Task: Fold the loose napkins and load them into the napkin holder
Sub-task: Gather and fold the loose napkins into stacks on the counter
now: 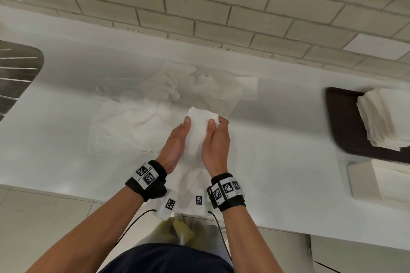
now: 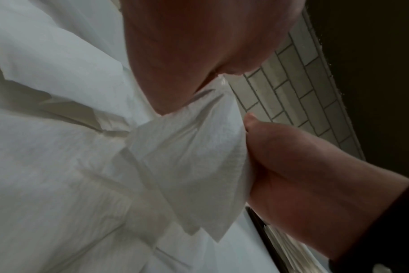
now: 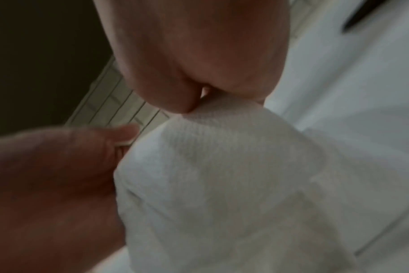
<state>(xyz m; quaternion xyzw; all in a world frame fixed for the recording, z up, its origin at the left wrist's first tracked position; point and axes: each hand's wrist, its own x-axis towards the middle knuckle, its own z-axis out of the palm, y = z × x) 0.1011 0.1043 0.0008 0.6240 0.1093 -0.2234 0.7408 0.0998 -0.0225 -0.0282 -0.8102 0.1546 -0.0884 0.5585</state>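
Both hands hold one white napkin [image 1: 199, 131] upright above the counter, folded into a narrow strip. My left hand [image 1: 177, 142] pinches its left edge with the thumb on top; my right hand [image 1: 216, 139] pinches the right edge. In the left wrist view the napkin [image 2: 189, 166] hangs between my left hand [image 2: 187, 55] and right hand [image 2: 304, 175]. The right wrist view shows the napkin [image 3: 222, 184] pinched by my right hand [image 3: 199, 64], with the left hand [image 3: 47, 184] beside it. Loose napkins [image 1: 155, 104] lie spread behind. The dark napkin holder [image 1: 346, 126] at right carries a folded stack [image 1: 381, 117].
A white countertop [image 1: 66, 86] runs below a tiled wall [image 1: 199, 6]. A metal sink [image 1: 15, 77] sits at far left. A white container [image 1: 381, 182] stands at the right, in front of the holder. The counter's front edge is near my wrists.
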